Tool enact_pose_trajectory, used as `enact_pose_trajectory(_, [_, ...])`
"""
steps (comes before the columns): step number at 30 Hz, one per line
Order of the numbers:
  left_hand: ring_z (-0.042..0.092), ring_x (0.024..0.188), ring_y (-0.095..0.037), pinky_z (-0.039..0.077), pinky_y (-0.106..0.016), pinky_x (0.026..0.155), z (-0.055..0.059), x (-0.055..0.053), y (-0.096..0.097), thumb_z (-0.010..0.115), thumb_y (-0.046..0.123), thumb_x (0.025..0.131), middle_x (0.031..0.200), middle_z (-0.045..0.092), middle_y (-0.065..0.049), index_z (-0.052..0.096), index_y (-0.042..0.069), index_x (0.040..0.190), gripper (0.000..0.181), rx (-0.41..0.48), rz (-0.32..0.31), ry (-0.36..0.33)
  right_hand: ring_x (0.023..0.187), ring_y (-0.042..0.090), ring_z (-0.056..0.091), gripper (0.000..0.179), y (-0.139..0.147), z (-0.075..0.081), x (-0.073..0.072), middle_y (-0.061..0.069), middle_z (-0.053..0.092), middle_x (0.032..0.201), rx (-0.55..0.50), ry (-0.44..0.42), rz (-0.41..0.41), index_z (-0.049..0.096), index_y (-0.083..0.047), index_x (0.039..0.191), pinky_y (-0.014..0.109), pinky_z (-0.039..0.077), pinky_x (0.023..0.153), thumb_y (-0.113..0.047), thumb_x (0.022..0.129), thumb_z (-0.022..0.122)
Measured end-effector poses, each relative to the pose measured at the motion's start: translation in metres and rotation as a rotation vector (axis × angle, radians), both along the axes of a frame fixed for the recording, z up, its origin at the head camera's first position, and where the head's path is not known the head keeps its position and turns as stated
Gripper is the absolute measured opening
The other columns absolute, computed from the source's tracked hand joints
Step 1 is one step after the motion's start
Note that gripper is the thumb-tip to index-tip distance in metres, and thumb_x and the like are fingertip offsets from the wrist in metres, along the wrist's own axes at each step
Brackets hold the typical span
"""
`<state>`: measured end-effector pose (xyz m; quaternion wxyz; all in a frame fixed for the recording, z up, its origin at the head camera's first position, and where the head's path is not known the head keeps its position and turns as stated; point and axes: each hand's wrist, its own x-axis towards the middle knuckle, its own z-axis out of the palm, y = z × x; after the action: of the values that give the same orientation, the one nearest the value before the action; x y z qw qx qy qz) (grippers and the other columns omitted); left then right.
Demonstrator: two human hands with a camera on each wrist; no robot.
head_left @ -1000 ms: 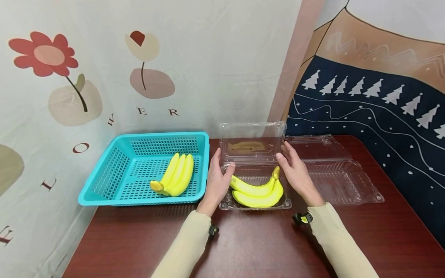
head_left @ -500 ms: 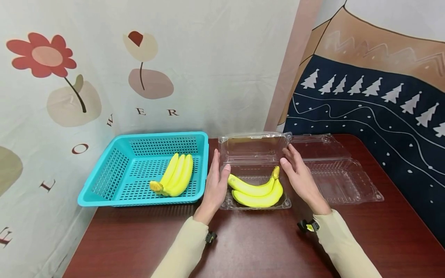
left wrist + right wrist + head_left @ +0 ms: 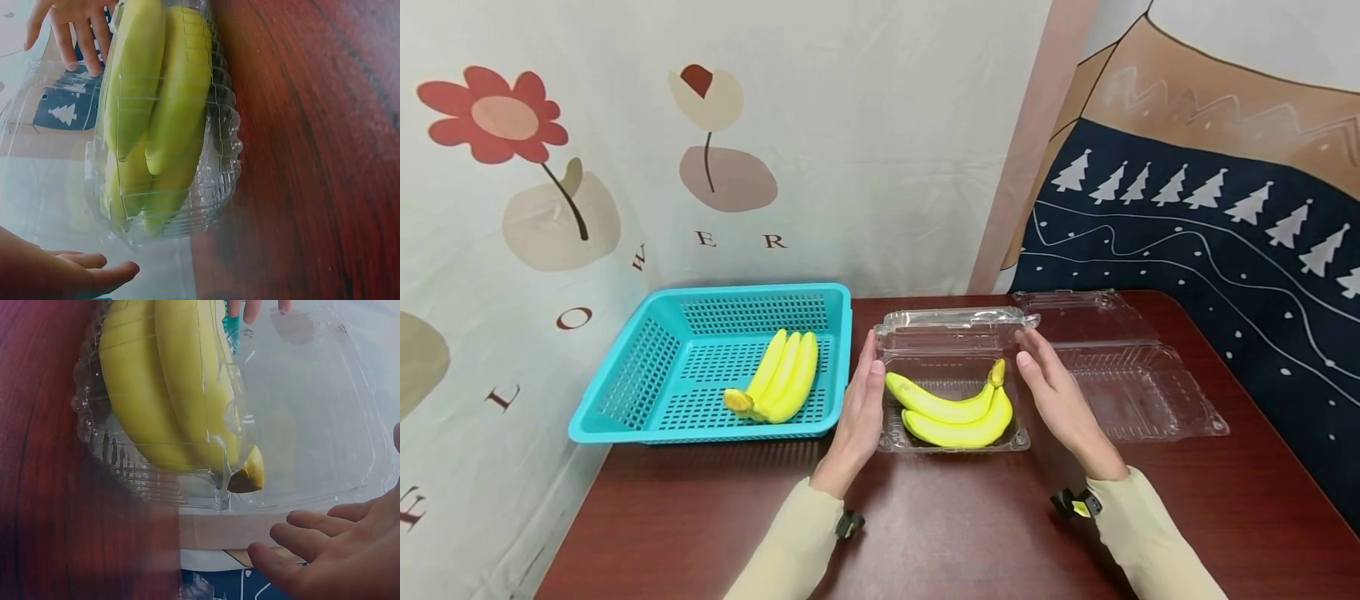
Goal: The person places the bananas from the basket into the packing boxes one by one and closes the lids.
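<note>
The surface (image 3: pixel 947 533) runs between the 2 forearms to the near rim of the clear container (image 3: pixel 953 451). The left hand (image 3: pixel 859 417) fills the narrow gap beside the blue basket (image 3: pixel 700 437); the right hand (image 3: pixel 1063 404) adjoins the second container (image 3: pixel 1138 396). Both hands are ungripped, fingers extended; contact is hard to tell. The banana bunch (image 3: pixel 958 425) lies inside the container between them, long axis left to right, stem at the right pointing away, tips left. Beyond it rises the unclosed lid (image 3: pixel 955 333).
</note>
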<state>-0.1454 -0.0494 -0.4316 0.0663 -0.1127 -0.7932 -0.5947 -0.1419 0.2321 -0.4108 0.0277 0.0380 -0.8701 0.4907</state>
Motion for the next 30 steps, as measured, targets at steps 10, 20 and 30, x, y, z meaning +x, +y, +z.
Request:
enact_pose_trajectory(10, [0.032,0.152,-0.031,0.023,-0.058,0.122,0.0,0.011,-0.001,0.024,0.062,0.107,0.17,0.025,-0.003,0.023,0.018,0.167,0.074,0.049,0.011,-0.079,0.154,0.043,0.023,0.073,0.005,-0.001,0.013,0.021,0.024,0.168,-0.05,-0.054,0.027,0.017,-0.006,0.165,0.065,0.023,0.119,-0.05,0.11,0.033])
enact_pose_trajectory(20, [0.029,0.153,-0.027,0.023,-0.057,0.122,0.003,0.022,-0.004,0.023,0.056,0.109,0.17,0.026,0.0,0.024,0.019,0.166,0.068,0.05,-0.004,-0.126,0.151,0.045,0.029,0.065,0.005,-0.002,0.024,0.026,0.027,0.165,-0.107,-0.024,0.079,0.02,0.0,0.164,0.061,0.026,0.118,-0.04,0.113,0.028])
enact_pose_trajectory(30, [0.024,0.155,-0.024,0.019,-0.06,0.122,0.0,0.033,-0.009,0.027,0.054,0.109,0.171,0.022,0.004,0.024,0.022,0.166,0.066,0.02,-0.015,-0.137,0.149,0.045,0.033,0.069,0.006,-0.005,0.034,0.021,0.025,0.168,-0.057,-0.05,0.083,0.021,-0.003,0.164,0.061,0.026,0.118,-0.047,0.112,0.025])
